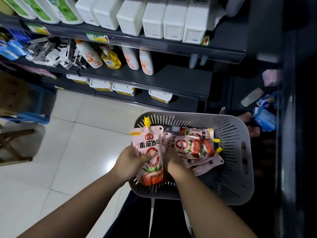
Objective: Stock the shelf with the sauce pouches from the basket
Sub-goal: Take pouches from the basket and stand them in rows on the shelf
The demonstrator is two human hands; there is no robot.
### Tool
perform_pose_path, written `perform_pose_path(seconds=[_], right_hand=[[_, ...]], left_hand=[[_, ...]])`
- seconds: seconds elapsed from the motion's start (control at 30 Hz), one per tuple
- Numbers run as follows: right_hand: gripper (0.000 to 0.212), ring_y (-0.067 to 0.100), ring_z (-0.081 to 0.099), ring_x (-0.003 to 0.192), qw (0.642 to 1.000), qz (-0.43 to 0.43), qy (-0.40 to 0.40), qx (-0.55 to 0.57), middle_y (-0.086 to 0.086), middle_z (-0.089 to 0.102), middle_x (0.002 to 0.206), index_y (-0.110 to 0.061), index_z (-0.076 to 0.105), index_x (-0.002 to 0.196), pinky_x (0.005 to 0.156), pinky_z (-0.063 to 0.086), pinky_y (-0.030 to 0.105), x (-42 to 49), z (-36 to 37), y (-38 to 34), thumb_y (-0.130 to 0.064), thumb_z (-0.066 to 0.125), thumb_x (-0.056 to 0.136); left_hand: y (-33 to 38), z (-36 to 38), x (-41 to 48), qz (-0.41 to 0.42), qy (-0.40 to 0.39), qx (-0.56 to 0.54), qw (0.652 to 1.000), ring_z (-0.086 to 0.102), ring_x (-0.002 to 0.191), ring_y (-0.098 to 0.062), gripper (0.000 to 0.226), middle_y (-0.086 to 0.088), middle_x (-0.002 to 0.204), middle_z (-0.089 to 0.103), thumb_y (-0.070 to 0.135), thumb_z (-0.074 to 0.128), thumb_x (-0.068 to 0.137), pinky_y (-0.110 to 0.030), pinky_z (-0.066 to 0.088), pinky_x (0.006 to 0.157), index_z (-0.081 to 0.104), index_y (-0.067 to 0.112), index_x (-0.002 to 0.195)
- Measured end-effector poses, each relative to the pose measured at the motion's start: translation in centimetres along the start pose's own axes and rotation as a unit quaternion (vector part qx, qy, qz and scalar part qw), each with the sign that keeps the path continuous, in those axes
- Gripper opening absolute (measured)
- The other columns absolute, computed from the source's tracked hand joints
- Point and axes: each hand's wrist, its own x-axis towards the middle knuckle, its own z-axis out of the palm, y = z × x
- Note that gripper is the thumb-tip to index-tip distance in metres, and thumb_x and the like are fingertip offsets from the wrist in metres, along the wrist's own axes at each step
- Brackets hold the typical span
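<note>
A grey slotted basket [240, 134] sits on my lap, low in the head view. Several pink tomato-sauce pouches [193, 148] with yellow spouts lie heaped inside it. My left hand [130, 162] grips one upright pouch [147, 152] at the basket's left rim, thumb across its front. My right hand [173, 160] reaches into the heap just right of that pouch; its fingers are hidden among the pouches, so I cannot tell whether they hold one. The dark shelf [171, 79] stands ahead, with bare room at its right end.
White and orange bottles [145, 62] and a yellow bottle [111, 60] stand on the middle shelf, white containers [154, 19] above, tubs [160, 96] below. Blue packets [264, 115] lie on a dark unit at right. A blue crate [34, 103] stands at left on the tiled floor.
</note>
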Motion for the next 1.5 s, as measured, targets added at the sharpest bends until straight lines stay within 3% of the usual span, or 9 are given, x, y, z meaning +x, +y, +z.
perform_pose_path(seconds=[0.17,0.37,0.5,0.6,0.83,0.97,1.13,1.3,1.5], right_hand=[[0.046,0.033,0.061,0.120,0.999,-0.016,-0.024,-0.034,0.016,0.056,0.139,-0.013,0.040,0.147,0.098,0.052,0.040,-0.9,0.5,-0.3,-0.021,0.046,0.103],[0.039,0.029,0.063,0.110,0.996,0.001,-0.080,-0.037,0.015,0.063,0.125,-0.006,0.054,0.133,0.094,0.055,0.039,-1.7,-1.9,1.2,-0.003,0.056,0.094],[0.024,0.027,0.066,0.103,0.991,0.004,-0.067,0.115,0.010,0.071,0.114,-0.010,0.068,0.111,0.089,0.056,0.037,-3.6,-4.3,2.4,-0.006,0.065,0.087],[0.030,0.025,0.073,0.095,0.964,-0.041,-0.038,0.261,0.006,0.078,0.097,-0.012,0.072,0.102,0.084,0.056,0.035,-6.2,-6.4,3.8,-0.007,0.081,0.074],[0.045,0.032,0.075,0.091,0.878,-0.123,-0.007,0.462,0.018,0.076,0.104,-0.008,0.074,0.103,0.069,0.060,0.035,-15.1,-8.5,4.9,-0.008,0.088,0.060],[0.056,0.033,0.075,0.091,0.835,-0.175,0.053,0.519,0.021,0.075,0.105,-0.004,0.071,0.110,0.072,0.060,0.037,-19.8,-7.5,4.9,-0.016,0.089,0.058],[0.043,0.027,0.074,0.086,0.781,-0.229,0.175,0.554,0.019,0.076,0.102,-0.006,0.073,0.104,0.067,0.060,0.033,-24.9,-5.6,6.3,-0.009,0.086,0.064],[0.045,0.038,0.071,0.102,0.727,-0.266,0.241,0.585,0.021,0.074,0.109,-0.006,0.073,0.107,0.083,0.059,0.043,-30.1,-3.9,9.5,-0.011,0.087,0.065],[0.033,0.038,0.073,0.098,0.659,-0.303,0.306,0.617,0.019,0.075,0.109,-0.017,0.075,0.102,0.076,0.060,0.040,-38.8,-1.3,15.0,-0.014,0.084,0.070]], left_hand=[[-0.3,0.2,0.2,-0.003,0.003,0.003,1.000,0.077,0.085,-0.020,0.016,0.001,0.094,0.079,0.026,0.076,0.082,-0.040,0.060,0.081,0.073,0.022,0.097],[0.2,-0.1,0.0,-0.009,-0.035,-0.033,0.999,0.076,0.087,-0.024,0.019,-0.005,0.097,0.079,0.017,0.074,0.083,-0.028,0.061,0.070,0.072,0.014,0.102],[0.9,-0.4,-0.5,-0.007,-0.048,-0.035,0.998,0.076,0.088,-0.025,0.025,-0.008,0.099,0.078,0.012,0.073,0.085,-0.028,0.061,0.071,0.069,0.006,0.108],[1.4,-0.7,-0.8,-0.003,-0.055,-0.038,0.998,0.076,0.088,-0.026,0.027,-0.009,0.099,0.078,0.008,0.072,0.085,-0.029,0.062,0.071,0.068,0.003,0.110],[3.9,-1.7,-2.1,0.037,-0.143,-0.013,0.989,0.075,0.091,-0.026,0.028,-0.010,0.103,0.077,0.009,0.070,0.087,-0.027,0.061,0.071,0.068,0.006,0.114],[5.7,-0.8,-3.1,0.067,-0.202,0.004,0.977,0.075,0.093,-0.023,0.033,-0.005,0.104,0.078,0.023,0.075,0.080,-0.028,0.061,0.076,0.071,0.014,0.112],[6.9,1.8,-5.3,0.080,-0.238,-0.016,0.968,0.074,0.095,-0.030,0.047,-0.011,0.105,0.077,0.036,0.085,0.067,-0.037,0.061,0.077,0.074,0.015,0.108],[7.2,5.1,-9.3,0.099,-0.294,0.006,0.951,0.072,0.101,-0.035,0.050,-0.017,0.109,0.075,0.036,0.087,0.065,-0.048,0.054,0.092,0.075,0.012,0.107],[7.2,9.7,-17.6,0.176,-0.397,0.102,0.895,0.075,0.091,-0.031,0.047,-0.014,0.102,0.077,0.031,0.091,0.058,-0.031,0.059,0.070,0.076,0.016,0.101]])
